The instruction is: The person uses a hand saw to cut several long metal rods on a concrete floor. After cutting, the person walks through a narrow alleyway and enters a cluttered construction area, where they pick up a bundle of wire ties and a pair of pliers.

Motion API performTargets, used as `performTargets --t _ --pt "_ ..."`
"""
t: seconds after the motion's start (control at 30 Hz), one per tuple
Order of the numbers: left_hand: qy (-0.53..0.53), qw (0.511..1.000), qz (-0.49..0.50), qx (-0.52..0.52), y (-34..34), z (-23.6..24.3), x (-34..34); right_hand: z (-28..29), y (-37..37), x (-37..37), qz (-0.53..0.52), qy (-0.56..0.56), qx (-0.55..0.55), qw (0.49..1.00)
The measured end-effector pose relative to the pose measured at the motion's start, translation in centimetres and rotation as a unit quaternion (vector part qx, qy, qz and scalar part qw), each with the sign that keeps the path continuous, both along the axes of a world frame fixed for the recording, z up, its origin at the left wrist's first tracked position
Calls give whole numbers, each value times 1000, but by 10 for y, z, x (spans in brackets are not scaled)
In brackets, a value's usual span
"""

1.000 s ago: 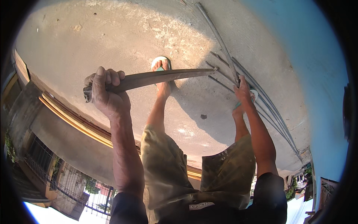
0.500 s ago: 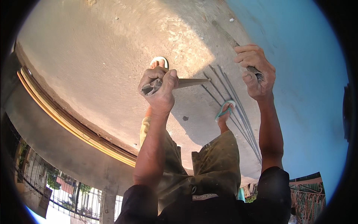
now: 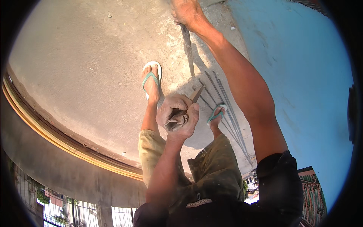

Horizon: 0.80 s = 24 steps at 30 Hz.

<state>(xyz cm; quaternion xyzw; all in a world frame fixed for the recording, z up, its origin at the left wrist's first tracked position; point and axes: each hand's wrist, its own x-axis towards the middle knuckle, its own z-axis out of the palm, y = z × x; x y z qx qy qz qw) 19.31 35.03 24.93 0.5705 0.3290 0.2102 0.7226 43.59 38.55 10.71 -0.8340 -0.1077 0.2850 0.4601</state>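
My left hand (image 3: 177,113) is closed around a rough grey tool handle with a hollow, crumpled end. From between its fingers sticks a flat pointed metal blade (image 3: 196,94), aimed up and to the right. Far ahead, at the top edge, my right hand (image 3: 187,14) grips a long, dark tapering bar (image 3: 187,47). The bar's narrow tip hangs back toward the blade, apart from it. I cannot tell the exact kind of either tool. Part of the right hand is cut off by the picture's edge.
Several thin metal rods (image 3: 230,104) lie on the concrete floor (image 3: 94,83) beside my right foot. I wear flip-flops (image 3: 152,77). Yellowish long strips (image 3: 72,145) run along the left-hand low wall. A smooth blue surface (image 3: 302,94) fills the right side.
My right hand has swung up and left to the far edge, and its bar now points back toward me. The left hand has moved right and slightly nearer, its blade tilting upward.
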Motion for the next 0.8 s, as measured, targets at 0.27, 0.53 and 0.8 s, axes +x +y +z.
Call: performTargets --t 0.27,0.53,0.8 --pt "-7 998 -30 46 7 5 5 -2 24 -14 7 99 -51 994" --pt "-25 999 3 38 2 7 22 -36 43 -9 -80 249 -2 965" --pt "-28 999 8 25 3 6 23 -106 54 -9 -90 246 -40 964"
